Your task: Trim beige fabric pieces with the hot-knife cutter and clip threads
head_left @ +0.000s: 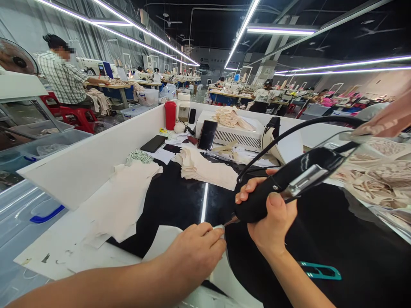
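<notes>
My right hand (272, 214) is wrapped around the dark body of a black corded hand tool (257, 201), which has a metal lever along its side. From the tool's lower left end a narrow metal tip (231, 220) points at my left hand (201, 252). The fingers of my left hand are pinched together right by that tip; a small pale bit shows at the fingertips, too small to name. Under my left forearm and hand lies a white sheet (165, 239) on the black work surface (180, 205). Teal thread snips (321, 270) lie beside my right forearm.
Cut cream fabric pieces (128, 196) lie at left, another fabric stack (205, 169) farther back. Phones (154, 143), a red cup (170, 115) and a white vented box (237, 134) stand behind. White panels (96, 158) border the table. Cream straps (379, 171) pile at right.
</notes>
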Motion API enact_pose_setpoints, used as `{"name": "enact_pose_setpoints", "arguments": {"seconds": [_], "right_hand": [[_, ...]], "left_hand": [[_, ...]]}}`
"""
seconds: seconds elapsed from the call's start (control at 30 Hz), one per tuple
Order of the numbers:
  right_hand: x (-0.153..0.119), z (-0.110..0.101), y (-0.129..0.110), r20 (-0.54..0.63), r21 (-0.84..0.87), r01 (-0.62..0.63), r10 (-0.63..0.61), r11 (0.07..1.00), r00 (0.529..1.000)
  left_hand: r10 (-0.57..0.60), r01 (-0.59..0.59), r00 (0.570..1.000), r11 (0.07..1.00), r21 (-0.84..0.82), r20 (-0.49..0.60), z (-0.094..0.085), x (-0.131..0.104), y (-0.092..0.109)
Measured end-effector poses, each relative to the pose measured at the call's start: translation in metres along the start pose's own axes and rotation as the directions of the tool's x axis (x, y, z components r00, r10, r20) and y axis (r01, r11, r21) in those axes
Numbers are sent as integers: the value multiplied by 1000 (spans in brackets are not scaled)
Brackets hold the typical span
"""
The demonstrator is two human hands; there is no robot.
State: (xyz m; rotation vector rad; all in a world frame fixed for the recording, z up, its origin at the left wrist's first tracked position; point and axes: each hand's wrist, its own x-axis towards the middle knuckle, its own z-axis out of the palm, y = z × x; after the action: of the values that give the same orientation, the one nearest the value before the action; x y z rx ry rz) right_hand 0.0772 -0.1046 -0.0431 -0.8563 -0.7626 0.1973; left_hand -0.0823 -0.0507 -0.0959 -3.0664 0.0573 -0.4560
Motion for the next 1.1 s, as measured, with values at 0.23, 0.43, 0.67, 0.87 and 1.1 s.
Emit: {"name": "enact_pose_setpoints", "arguments": {"seconds": [0.23,0.43,0.67,0.87,1.1], "right_hand": [[0,0,0,-12,-22,-1,0,1000,1000],[0,0,1,-13,-14,-2,1,1000,1000],[4,0,-7,-33,9,-9,9,1000,999],[3,2,-5,-27,13,-17,17,1000,999],[-2,2,-1,4,-6,-4,4,1000,1000]], "left_hand": [[8,-8,1000,1000,9,-28,8,-2,-1],[7,-6,998,1000,14,-65,11,-3,-1],[12,-12,1000,1000,20,-10,10,-3,0],[15,-11,998,998,59,-58,14,-4,3],[6,0,997,997,71,-82,16,-6,3]]}}
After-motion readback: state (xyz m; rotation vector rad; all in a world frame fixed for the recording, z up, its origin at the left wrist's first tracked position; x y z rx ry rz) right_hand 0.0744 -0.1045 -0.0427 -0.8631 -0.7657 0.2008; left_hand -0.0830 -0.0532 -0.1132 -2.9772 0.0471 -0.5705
